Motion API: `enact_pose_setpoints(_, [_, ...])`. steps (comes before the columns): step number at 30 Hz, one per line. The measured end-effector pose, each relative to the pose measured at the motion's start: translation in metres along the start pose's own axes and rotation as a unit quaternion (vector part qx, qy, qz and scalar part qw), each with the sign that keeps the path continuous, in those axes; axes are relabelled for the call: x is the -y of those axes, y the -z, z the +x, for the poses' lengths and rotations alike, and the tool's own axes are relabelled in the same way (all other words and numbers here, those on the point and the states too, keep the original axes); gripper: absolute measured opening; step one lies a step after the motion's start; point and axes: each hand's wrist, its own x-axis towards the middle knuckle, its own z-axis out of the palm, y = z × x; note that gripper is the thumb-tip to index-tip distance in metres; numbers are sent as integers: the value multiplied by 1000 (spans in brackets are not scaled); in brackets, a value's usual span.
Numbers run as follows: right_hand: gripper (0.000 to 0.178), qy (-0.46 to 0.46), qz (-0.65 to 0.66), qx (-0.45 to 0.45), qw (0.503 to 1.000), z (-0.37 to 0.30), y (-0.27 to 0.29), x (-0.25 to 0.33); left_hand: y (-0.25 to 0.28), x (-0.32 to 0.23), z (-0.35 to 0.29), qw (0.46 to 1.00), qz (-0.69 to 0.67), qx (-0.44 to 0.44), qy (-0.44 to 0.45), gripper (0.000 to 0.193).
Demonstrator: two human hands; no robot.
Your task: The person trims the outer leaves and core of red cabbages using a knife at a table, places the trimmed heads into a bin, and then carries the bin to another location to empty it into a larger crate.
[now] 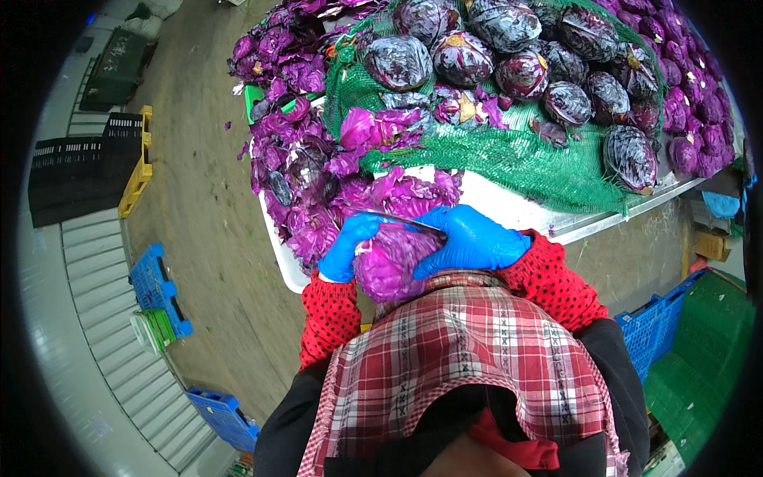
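In front of my apron, a partly peeled red cabbage point(389, 266) is held between both blue-gloved hands. My left hand point(348, 245) is closed against its upper left side, fingers curled. At the right, my right hand point(475, 241) is closed at one end of a knife point(407, 222), its thumb pressing on the cabbage. The dark, thin blade lies across the top of the head; its handle is hidden in the glove. Just beyond, loose purple leaves point(318, 187) fill a white tray point(288, 266).
Whole dark red cabbages point(463, 60) lie on green netting point(509, 163) over the metal table point(592, 229). Peeled purple heads point(699, 119) are heaped at the far right. Blue pallets point(159, 290) stand on the floor at left; a blue crate point(656, 326) stands at right.
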Motion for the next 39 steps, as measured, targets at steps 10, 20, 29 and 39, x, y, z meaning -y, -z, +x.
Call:
enact_pose_setpoints(10, [33,-85,302,-163,935,-7,48,20,-6,-4,4,966,165,200,12,42])
enact_pose_setpoints(20, [43,-145,415,-74,895,-46,-5,-73,-88,-8,3,988,-82,-118,54,66])
enact_pose_setpoints(29, [65,182,606,-564,530,-233,174,-100,-207,15,94,937,316,9,-147,58])
enact_pose_setpoints(39, [72,-24,531,-605,593,-423,314,-330,-209,76,143,697,668,-28,-259,78])
